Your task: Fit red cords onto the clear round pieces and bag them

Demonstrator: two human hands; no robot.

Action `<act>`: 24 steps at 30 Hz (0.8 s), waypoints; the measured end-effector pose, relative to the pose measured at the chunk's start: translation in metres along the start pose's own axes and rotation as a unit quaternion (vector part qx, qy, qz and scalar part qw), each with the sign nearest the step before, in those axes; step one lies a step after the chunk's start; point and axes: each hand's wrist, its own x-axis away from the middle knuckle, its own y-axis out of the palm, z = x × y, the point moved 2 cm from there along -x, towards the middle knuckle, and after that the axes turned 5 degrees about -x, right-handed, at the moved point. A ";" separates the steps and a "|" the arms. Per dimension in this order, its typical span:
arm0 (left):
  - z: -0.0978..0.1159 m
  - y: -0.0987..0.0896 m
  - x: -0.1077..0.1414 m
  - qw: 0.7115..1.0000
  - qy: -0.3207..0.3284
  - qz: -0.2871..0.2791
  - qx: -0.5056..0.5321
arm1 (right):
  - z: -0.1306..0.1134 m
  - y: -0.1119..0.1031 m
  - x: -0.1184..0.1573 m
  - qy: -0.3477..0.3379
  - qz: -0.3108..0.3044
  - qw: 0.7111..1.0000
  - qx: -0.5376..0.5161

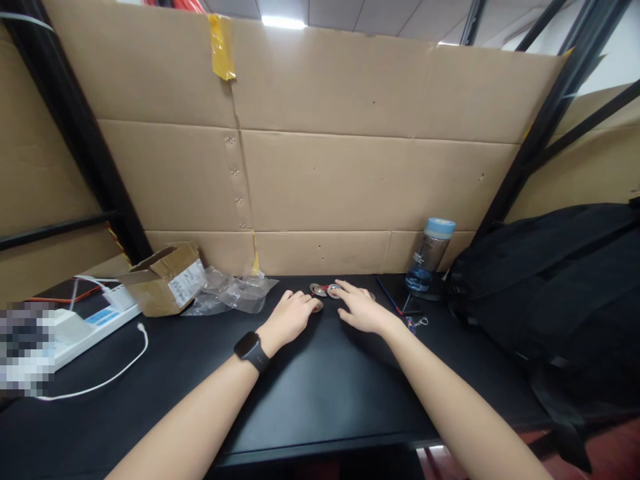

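Several small round metallic pieces (319, 290) with some red on them lie on the black tabletop (320, 387) near the cardboard wall. My left hand (290, 319), with a black watch on its wrist, is at the left end of the group, its fingers curled by one round piece at the fingertips. Whether it grips that piece is unclear. Over the right part of the group is my right hand (363, 308), palm down with fingers spread, its fingertips at a shiny disc (333, 291). Part of the group is hidden under this hand.
At the left are an opened cardboard box (167, 280), crumpled clear plastic (233, 291), a white power strip (95, 327) and a white cable (125, 368). A blue-lidded bottle (429, 257), a pen (389, 295), a keychain (411, 325) and a black backpack (555, 287) are at the right.
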 end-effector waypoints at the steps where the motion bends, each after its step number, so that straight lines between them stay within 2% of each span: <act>1: 0.000 -0.002 0.000 1.000 0.000 0.000 -0.004 | -0.005 0.002 0.000 -0.031 -0.003 0.999 -0.021; 4: -0.001 -0.003 0.000 1.000 -0.001 0.000 -0.011 | -0.017 0.006 -0.001 -0.099 0.004 0.992 -0.074; 8: -0.004 0.001 0.001 1.000 -0.018 0.004 -0.017 | -0.026 0.008 -0.002 -0.136 0.032 0.983 -0.118; 17: 0.000 -0.002 0.002 0.999 -0.025 -0.002 -0.026 | -0.023 0.011 -0.005 -0.111 0.086 0.980 -0.143; 21: -0.001 -0.001 0.002 0.997 -0.048 0.010 -0.055 | -0.023 0.012 -0.005 -0.100 0.072 0.982 -0.146; 24: -0.002 -0.002 0.003 0.998 -0.037 -0.013 -0.043 | -0.025 0.014 -0.005 -0.099 0.064 0.982 -0.149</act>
